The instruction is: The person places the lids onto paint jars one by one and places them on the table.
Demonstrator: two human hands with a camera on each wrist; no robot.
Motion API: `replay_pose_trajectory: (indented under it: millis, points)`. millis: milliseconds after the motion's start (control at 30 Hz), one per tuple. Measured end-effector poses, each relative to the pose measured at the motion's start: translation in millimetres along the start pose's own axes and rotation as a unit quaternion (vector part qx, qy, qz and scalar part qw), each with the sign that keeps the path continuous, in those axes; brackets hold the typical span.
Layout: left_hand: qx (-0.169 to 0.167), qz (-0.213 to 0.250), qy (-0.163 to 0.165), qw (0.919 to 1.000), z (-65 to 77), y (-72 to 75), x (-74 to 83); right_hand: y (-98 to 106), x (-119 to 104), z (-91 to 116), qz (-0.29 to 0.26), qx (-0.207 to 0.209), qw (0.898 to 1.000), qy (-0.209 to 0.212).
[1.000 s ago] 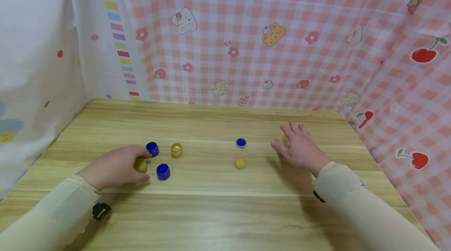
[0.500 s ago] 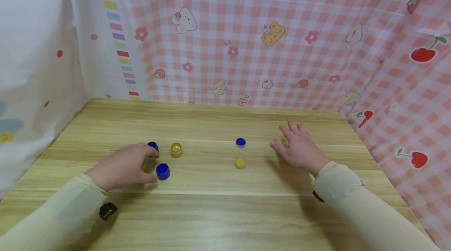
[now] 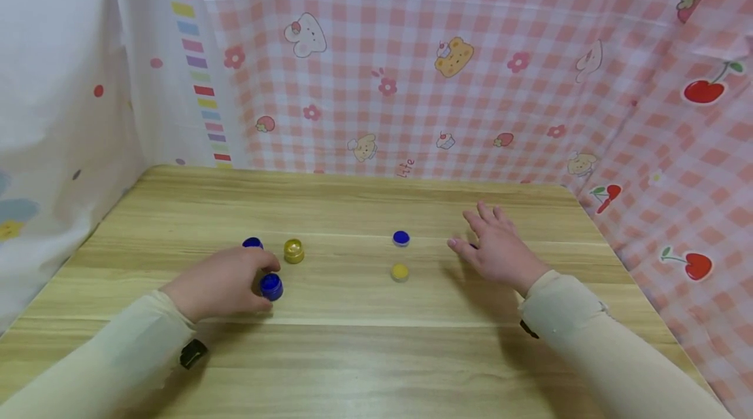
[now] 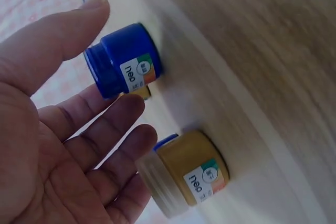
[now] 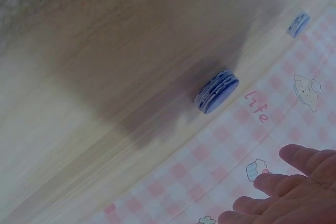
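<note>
My left hand (image 3: 220, 283) reaches round the front blue paint jar (image 3: 271, 287), thumb on the near side and fingers on the far side. In the left wrist view the thumb stands apart from this lidless jar, and the fingers are curved loosely beside it. A gold paint jar (image 4: 191, 174) with a pale translucent top stands by the fingers; the hand hides it in the head view. My right hand (image 3: 500, 249) is held above the table with fingers spread, holding nothing. Below it lies a blue jar lid (image 5: 216, 92), mostly hidden in the head view.
Another blue jar (image 3: 253, 243) stands behind my left hand, partly covered. An uncapped gold jar (image 3: 294, 251) is to its right. Mid-table lie a blue lid (image 3: 401, 238) and a yellow lid (image 3: 400, 272). A checked cloth (image 3: 376, 66) hangs behind the wooden table (image 3: 376, 367).
My left hand has moved right, from around the covered gold jar to around the front blue jar. The right hand has barely moved. The jars and lids stay in place.
</note>
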State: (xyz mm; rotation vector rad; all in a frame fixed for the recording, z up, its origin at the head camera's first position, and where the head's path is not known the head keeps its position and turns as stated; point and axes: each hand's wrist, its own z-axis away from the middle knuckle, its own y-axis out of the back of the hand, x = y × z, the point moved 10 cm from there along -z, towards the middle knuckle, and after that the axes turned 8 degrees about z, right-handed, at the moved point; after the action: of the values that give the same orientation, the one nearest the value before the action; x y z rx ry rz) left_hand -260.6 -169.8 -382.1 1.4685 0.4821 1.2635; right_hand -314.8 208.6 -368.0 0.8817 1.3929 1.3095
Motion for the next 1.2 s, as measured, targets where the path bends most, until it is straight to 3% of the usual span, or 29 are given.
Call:
replay_pose_trajectory:
  millis: [333,1200]
  points:
    - [0.001,-0.034,-0.008,0.9994,-3.3,-6.5,5.0,-1.3,-0.1,-0.7,0.001,0.01,1.0,0.005]
    - [0.007,-0.055,-0.025,0.9982,-7.1,-10.3,8.9,-5.0,0.1,0.9,0.012,0.009,1.0,0.009]
